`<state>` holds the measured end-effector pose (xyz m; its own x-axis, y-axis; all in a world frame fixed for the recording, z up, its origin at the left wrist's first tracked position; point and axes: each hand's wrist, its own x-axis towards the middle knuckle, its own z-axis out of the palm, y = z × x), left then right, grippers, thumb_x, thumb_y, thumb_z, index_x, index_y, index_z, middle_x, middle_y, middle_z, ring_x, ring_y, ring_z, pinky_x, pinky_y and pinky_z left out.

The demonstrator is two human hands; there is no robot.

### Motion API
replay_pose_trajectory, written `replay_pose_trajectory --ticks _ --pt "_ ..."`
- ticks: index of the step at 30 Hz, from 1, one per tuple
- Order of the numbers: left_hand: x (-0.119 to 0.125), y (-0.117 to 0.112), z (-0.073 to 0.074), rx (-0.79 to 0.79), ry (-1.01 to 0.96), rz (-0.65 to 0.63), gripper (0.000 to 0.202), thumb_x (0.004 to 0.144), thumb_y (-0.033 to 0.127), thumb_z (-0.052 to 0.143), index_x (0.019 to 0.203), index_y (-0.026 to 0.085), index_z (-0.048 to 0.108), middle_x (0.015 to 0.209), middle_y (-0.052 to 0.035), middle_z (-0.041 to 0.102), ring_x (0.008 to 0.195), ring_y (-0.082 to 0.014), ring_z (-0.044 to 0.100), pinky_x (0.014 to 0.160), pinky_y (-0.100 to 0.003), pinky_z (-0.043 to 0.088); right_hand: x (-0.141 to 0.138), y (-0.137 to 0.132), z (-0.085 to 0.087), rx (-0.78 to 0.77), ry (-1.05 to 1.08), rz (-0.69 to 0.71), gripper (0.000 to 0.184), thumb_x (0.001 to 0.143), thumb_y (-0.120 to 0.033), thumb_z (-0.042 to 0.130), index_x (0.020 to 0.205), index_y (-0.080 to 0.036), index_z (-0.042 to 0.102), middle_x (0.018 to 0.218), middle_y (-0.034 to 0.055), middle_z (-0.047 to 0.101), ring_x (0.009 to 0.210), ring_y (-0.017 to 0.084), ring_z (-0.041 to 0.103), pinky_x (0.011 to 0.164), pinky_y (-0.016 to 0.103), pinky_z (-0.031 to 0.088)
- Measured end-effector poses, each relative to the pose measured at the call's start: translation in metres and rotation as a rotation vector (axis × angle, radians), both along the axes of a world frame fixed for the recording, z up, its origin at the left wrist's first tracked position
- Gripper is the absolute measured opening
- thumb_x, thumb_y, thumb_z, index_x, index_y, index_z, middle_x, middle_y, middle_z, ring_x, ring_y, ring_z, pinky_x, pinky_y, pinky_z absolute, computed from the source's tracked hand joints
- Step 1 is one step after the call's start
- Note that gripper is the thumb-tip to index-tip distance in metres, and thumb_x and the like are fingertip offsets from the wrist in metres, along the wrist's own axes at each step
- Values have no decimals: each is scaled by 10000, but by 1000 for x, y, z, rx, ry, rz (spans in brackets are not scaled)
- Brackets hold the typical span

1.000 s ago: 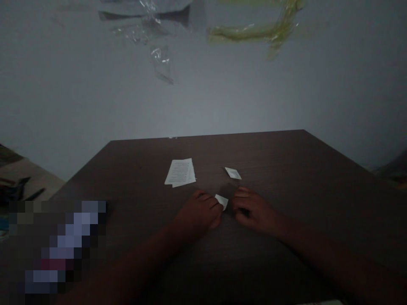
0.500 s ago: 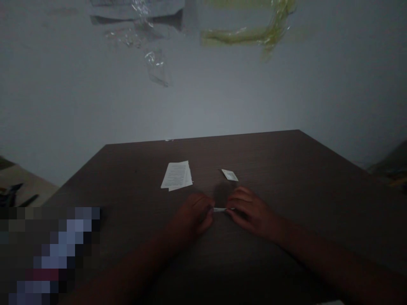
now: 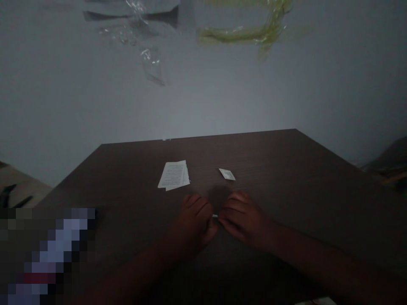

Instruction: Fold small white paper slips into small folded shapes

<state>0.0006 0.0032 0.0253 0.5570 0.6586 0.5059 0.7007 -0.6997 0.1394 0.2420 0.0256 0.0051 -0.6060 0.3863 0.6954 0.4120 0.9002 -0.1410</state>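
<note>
My left hand [image 3: 197, 216] and my right hand [image 3: 240, 214] are close together over the table, fingers closed. Between them shows a short sliver of white folded paper [image 3: 215, 216], pinched from both sides; the rest of it is hidden in the fingers. Beyond my right hand lies a small folded piece of white paper [image 3: 227, 174], one corner slightly raised. Past my left hand rests a small stack of printed paper sheets [image 3: 174, 174], unevenly overlapped.
The dark wooden table [image 3: 273, 161] meets a grey wall [image 3: 222, 97] bearing yellow tape [image 3: 232, 37] and clear tape [image 3: 152, 63]. A pixelated patch [image 3: 54, 250] covers the lower left. Part of a pale item [image 3: 321, 301] shows at the bottom edge.
My hands have come closer together and a little nearer to me, so less of the folded paper shows between them. The view has shifted slightly; the papers on the table lie as before.
</note>
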Motion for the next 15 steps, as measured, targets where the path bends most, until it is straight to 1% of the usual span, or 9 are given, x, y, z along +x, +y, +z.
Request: replay_pose_trajectory --ticks 3,6,10,13,15 --pt "-2 -1 4 -7 15 22 249 848 13 728 891 249 660 904 -35 754 848 -276 686 796 -439 580 0 1 -1 5 12 -1 154 1146 -162 691 1011 -223 734 915 21 793 881 227 689 834 406 550" --pt "0 -4 6 2 37 22 245 873 23 754 905 253 673 916 -43 765 865 -287 696 819 -456 575 -1 0 -2 6 -14 -18 196 1137 -151 692 965 -231 742 883 12 784 869 225 682 823 413 539" --pt "6 -7 3 26 37 17 249 855 27 747 887 261 670 894 -46 757 865 -299 700 804 -468 563 -5 -4 -3 1 -32 -38 232 1131 -145 683 938 -243 767 856 11 774 863 231 674 811 428 528" --pt "11 -10 2 20 17 38 230 836 43 740 867 256 657 849 -36 730 836 -288 679 804 -468 560 -8 -5 -4 33 -34 -11 225 1125 -143 678 951 -234 787 859 19 774 860 235 660 797 439 510" --pt "12 -12 3 26 16 51 225 823 50 746 859 252 653 836 -33 716 834 -287 671 807 -468 555 -8 -6 -3 44 -38 -3 219 1123 -134 681 959 -224 793 863 20 773 864 234 660 802 443 504"
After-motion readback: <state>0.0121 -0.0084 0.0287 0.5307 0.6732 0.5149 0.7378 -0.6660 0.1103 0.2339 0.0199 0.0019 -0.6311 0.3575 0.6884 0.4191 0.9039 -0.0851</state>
